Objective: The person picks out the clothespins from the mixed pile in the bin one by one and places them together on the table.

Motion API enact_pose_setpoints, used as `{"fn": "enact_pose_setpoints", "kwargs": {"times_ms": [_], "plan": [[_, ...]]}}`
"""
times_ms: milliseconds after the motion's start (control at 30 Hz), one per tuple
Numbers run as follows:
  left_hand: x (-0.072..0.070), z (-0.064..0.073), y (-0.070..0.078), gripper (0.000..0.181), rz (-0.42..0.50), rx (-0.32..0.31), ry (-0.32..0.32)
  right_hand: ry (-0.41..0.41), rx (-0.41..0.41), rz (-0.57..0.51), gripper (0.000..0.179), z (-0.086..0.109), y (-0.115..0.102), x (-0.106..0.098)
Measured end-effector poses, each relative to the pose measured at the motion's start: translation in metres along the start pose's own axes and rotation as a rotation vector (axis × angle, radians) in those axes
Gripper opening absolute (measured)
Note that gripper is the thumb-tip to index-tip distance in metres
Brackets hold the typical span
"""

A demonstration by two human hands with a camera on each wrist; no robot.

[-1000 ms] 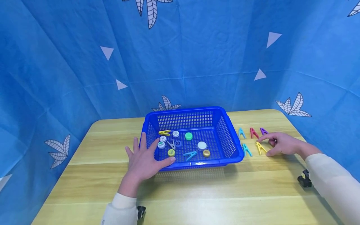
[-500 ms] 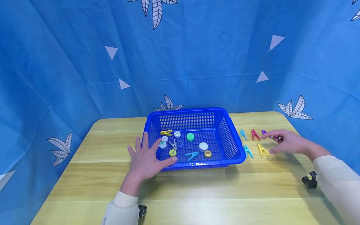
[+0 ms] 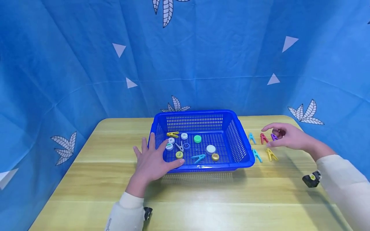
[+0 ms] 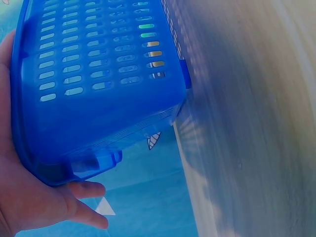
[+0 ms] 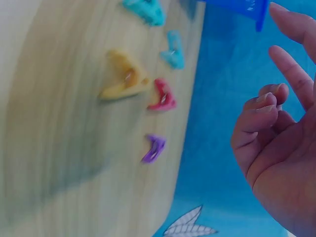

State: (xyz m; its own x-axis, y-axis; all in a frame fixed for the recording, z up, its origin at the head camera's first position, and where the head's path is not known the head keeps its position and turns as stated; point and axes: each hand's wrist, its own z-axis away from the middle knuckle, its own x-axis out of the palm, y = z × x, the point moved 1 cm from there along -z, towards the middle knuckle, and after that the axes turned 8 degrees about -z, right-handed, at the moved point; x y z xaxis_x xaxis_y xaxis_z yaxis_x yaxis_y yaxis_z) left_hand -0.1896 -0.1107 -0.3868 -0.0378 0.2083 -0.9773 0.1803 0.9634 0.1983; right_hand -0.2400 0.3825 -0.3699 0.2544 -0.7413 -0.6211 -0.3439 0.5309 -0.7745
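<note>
My left hand (image 3: 153, 163) rests with spread fingers at the left front corner of a blue plastic basket (image 3: 225, 166). In the left wrist view that hand lies along the basket's rim. Over the clothespins on the right hovers my right hand (image 3: 293, 137), thumb and index finger apart, the other fingers bent, nothing held. Below it lie a yellow clothespin (image 3: 271, 154), a red clothespin (image 3: 263, 138) and a partly hidden purple clothespin (image 3: 273, 137). Two light blue clothespins, one nearer (image 3: 256, 155) and one farther (image 3: 251, 138), lie closer to the basket.
Inside the basket are several bottle caps, among them a green cap (image 3: 197, 139) and a large white cap (image 3: 210, 149), plus a yellow clothespin (image 3: 172, 134), a grey clothespin (image 3: 180, 146) and a light blue clothespin (image 3: 198, 158). A blue curtain (image 3: 196, 64) hangs behind the table.
My right hand has lifted away from the yellow clothespin and risen over the group. The left hand stays at the basket corner. The head view has shifted slightly.
</note>
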Motion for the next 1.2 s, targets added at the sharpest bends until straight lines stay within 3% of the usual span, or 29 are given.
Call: {"fn": "enact_pose_setpoints", "kwargs": {"times_ms": [133,467,800,1200], "plan": [[0.0,0.0,0.0,0.115,-0.002,0.0,0.0,-0.003,-0.035,-0.001,0.04,-0.01,-0.013,0.003],[-0.002,0.0,0.0,0.114,0.009,0.0,0.004,-0.083,0.021,-0.018,0.038,-0.034,-0.047,0.011],[-0.001,0.0,0.0,0.112,-0.002,0.001,0.016,-0.121,-0.101,0.066,0.037,-0.059,-0.07,0.024],[-0.001,0.0,-0.001,0.112,0.006,-0.009,0.02,-0.202,-0.086,0.04,0.033,-0.089,-0.095,0.041]]}}
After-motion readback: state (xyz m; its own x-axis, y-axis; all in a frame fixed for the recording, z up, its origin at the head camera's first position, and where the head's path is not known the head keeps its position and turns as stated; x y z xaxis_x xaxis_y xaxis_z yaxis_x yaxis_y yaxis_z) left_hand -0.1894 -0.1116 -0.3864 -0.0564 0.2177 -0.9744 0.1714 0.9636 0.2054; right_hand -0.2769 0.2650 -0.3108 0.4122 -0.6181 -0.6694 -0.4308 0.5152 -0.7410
